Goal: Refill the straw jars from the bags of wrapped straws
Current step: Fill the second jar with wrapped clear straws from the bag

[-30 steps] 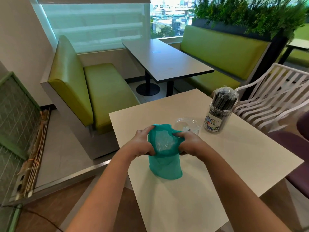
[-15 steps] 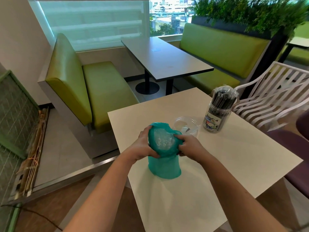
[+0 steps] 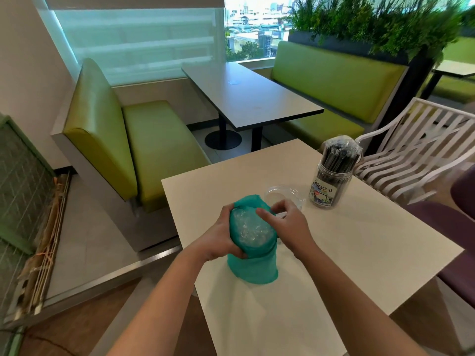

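A teal bag (image 3: 253,265) stands on the white table (image 3: 359,253) near its left front. Its mouth is pulled open and clear wrapped straws (image 3: 252,229) show inside. My left hand (image 3: 221,237) grips the bag's left side near the rim. My right hand (image 3: 285,224) pinches the rim on the right, fingers curled over the edge. A clear jar (image 3: 331,183) with a printed label stands further back on the right, packed with dark wrapped straws. A clear round lid (image 3: 282,196) lies between the bag and the jar.
A white slatted chair (image 3: 421,150) stands right of the table and a purple seat (image 3: 457,222) at the right edge. Green benches (image 3: 154,145) and a grey table (image 3: 252,98) fill the background. A planter with greenery (image 3: 372,24) tops the far bench.
The bag's rim has been rolled down further, showing more of the clear straws. My right hand has shifted from the side up onto the far rim.
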